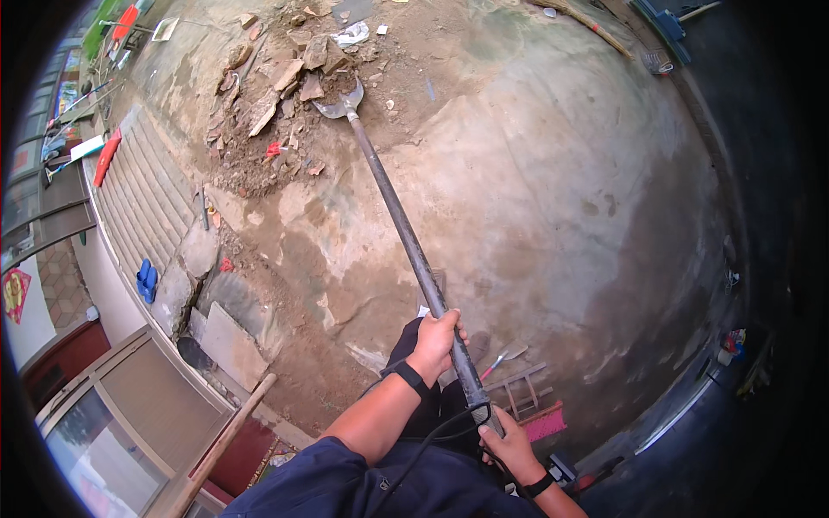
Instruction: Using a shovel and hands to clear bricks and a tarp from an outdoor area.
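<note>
A long-handled shovel [399, 220] slants away from my body, its metal blade [344, 105] at the edge of a heap of broken slabs and dirt [285, 104]. My left hand [437, 347] is wrapped round the shaft partway down. Lower and to the right, my right hand [511, 447] grips the shaft's near end. A black cable [439, 429] runs across the shaft beside the right hand. How deep the blade sits in the rubble cannot be told.
Steps [147, 177] rise at the left, with blue slippers [147, 281] on the ledge below. Loose stone slabs [231, 345] lie nearby. A wooden pole [220, 445] leans at the lower left. A small trowel-like tool [503, 359] and a pink-bristled broom head [546, 423] lie near my feet.
</note>
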A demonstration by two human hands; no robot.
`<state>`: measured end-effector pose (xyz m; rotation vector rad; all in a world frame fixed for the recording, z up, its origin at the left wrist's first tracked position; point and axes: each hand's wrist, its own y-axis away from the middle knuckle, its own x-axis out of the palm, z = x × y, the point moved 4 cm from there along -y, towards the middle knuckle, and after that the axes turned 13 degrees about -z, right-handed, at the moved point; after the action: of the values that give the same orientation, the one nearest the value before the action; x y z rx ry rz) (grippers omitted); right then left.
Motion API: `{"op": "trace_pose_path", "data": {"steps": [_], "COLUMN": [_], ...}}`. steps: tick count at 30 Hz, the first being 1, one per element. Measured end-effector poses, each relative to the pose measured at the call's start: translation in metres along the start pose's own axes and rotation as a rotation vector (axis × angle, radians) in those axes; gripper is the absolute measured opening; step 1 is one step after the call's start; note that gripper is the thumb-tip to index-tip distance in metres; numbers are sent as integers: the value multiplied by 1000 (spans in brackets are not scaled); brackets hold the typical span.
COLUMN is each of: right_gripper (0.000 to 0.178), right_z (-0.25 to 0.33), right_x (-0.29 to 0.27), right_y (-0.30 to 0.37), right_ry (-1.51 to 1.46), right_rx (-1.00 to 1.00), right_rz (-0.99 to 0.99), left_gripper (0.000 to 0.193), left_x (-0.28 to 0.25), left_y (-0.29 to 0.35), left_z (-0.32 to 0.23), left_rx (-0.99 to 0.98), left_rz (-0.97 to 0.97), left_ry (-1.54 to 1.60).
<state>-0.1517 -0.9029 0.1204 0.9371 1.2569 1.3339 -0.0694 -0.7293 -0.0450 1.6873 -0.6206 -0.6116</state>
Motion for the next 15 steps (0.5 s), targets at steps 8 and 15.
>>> {"op": "trace_pose_path", "data": {"steps": [8, 15], "right_gripper": [50, 47], "right_z": [17, 78], "right_x": [41, 76], "right_y": [-29, -57], "right_ry": [-5, 71], "right_rx": [-101, -241], "right_rz": [17, 34], "left_gripper": [13, 15], "left_x": [-3, -3], "left_y": [-27, -69], "left_z": [-42, -101], "left_rx": [-2, 77], "left_rz": [-16, 17], "left_ry": [-24, 15]}}
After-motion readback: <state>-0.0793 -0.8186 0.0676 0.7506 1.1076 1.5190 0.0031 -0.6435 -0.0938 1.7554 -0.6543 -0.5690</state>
